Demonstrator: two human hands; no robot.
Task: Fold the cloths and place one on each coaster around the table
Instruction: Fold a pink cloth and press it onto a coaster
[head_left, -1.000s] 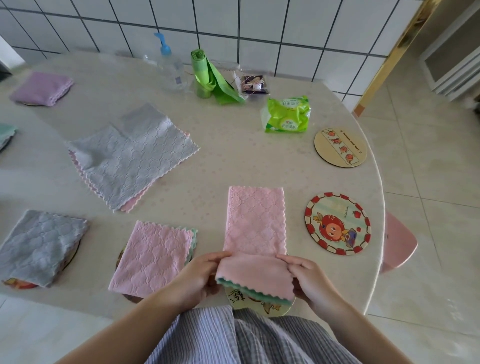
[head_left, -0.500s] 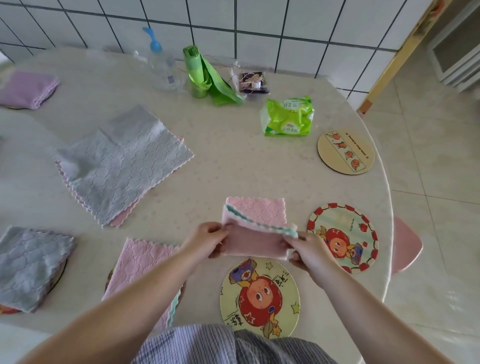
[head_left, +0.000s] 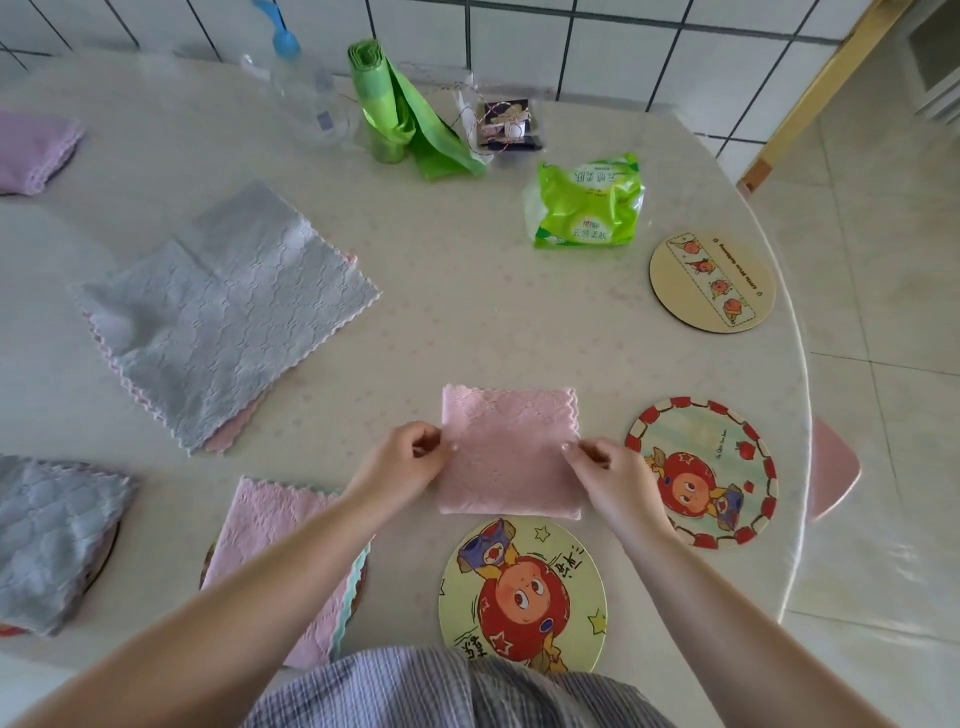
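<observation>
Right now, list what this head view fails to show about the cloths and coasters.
- Coaster under the grey folded cloth: only a dark rim shows; the left edge cuts the cloth.
- Coaster under the pink folded cloth: cloth and left arm cover it; design unseen.
- Purple cloth: cut by the left edge.
- Pink cloth in the unfolded stack: only its fringe shows beneath the grey cloth.
- Green packet: print too small.

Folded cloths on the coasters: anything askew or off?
One stands out: the pink cloth near the left forearm overhangs its coaster, with a teal layer poking out at its right edge. The grey cloth also overhangs. The cloth in hand lies on the table, beside three bare coasters.
</observation>
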